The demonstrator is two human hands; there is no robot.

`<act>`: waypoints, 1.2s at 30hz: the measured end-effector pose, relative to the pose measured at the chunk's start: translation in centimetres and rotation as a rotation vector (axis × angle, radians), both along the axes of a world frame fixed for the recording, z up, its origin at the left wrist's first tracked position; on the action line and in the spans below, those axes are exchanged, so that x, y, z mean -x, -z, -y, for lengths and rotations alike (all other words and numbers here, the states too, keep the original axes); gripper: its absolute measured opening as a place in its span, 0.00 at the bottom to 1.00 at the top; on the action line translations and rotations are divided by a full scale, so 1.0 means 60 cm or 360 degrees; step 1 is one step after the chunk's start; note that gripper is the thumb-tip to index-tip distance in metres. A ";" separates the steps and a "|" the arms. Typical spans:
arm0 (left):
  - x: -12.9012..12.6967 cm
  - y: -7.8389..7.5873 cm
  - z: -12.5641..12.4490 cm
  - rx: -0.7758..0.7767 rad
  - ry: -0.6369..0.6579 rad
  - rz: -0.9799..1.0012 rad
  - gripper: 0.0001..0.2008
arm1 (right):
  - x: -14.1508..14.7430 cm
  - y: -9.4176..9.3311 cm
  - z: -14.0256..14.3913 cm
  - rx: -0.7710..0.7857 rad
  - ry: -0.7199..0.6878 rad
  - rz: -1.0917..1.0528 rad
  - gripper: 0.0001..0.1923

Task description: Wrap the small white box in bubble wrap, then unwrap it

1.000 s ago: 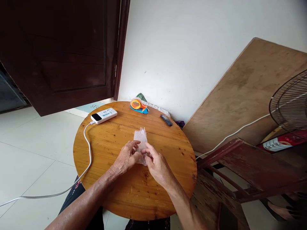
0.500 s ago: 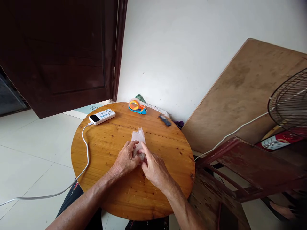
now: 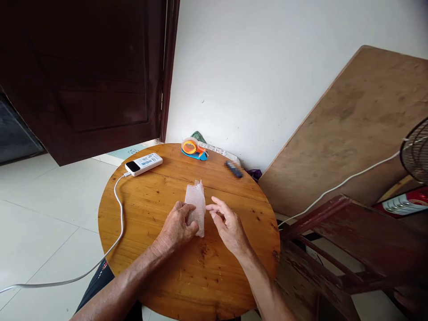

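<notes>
My left hand [image 3: 177,225] rests on the round wooden table [image 3: 160,267], fingers curled over the left edge of a small clear plastic bag [image 3: 196,206] and pinning it flat near the table's middle. My right hand [image 3: 228,224] hovers just beside the bag's right edge, fingers loosely spread and bent, holding nothing; I cannot tell whether a fingertip grazes the plastic. Toward the far left edge of the table lies a white power bank [image 3: 143,163], its white cable [image 3: 117,209] running off the left edge to the tiled floor. At the far edge sits an orange and blue tape dispenser [image 3: 193,148], and a small dark bar [image 3: 233,169] lies near the far right edge. Beyond are a white wall, a dark door, a leaning board [image 3: 351,129] and a fan [image 3: 416,149].
</notes>
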State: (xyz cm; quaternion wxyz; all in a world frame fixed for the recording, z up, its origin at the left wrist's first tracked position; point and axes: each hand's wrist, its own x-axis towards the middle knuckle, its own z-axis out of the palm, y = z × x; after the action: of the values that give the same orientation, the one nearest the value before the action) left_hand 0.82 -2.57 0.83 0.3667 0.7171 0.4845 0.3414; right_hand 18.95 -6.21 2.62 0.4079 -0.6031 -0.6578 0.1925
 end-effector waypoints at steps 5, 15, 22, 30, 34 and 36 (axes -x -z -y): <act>0.000 0.000 0.001 0.0019 0.0023 -0.0011 0.23 | 0.010 0.008 -0.022 -0.0076 -0.0154 0.0053 0.24; 0.002 -0.009 0.014 -0.0160 0.0142 -0.0243 0.29 | 0.017 0.016 -0.044 -0.0016 -0.0420 0.0044 0.25; 0.003 -0.002 0.013 -0.0279 0.0149 -0.0243 0.22 | 0.017 0.001 -0.052 0.0073 -0.0345 -0.0137 0.21; 0.002 -0.003 0.014 -0.0309 0.0137 -0.0240 0.19 | -0.017 0.005 -0.072 0.0462 0.0248 -0.0293 0.24; 0.002 -0.002 0.014 -0.0310 0.0137 -0.0219 0.19 | -0.001 0.003 -0.087 0.0696 0.0318 -0.0443 0.33; 0.002 0.001 0.013 -0.0314 0.0133 -0.0198 0.19 | 0.010 0.000 -0.098 0.0711 0.0309 -0.0560 0.34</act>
State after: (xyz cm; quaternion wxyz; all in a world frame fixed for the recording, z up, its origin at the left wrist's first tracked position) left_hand 0.69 -3.37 0.77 0.2775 0.7892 0.4400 0.3265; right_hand 18.38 -0.34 2.63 0.3893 -0.6954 -0.4577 0.3941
